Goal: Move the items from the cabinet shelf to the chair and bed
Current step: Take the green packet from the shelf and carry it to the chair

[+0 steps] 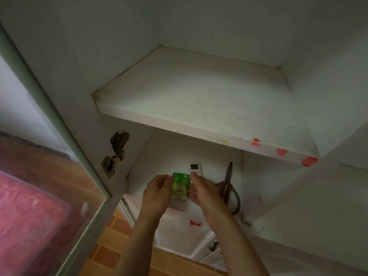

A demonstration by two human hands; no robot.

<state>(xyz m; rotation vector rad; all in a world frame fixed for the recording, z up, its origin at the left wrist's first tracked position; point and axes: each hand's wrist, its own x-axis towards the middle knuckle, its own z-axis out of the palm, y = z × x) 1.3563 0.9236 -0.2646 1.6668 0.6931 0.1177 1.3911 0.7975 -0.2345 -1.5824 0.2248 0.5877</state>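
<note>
A small green carton [180, 186] stands on the lower cabinet shelf [139, 186]. My left hand [158, 191] grips its left side and my right hand [203, 193] touches its right side with fingers curled around it. Behind the carton lies a white remote control [195, 167] with a dark screen, partly hidden by my right fingers. Red-handled scissors [229, 186] lie to the right of my right hand, blades pointing to the back. The upper shelf [199, 100] holds nothing.
The glass cabinet door [49, 156] stands open at the left, with hinges [115, 154] on the frame. Through it shows a pink mattress [25, 216] on an orange tiled floor [111, 246]. A divider wall [242, 176] bounds the lower shelf on the right.
</note>
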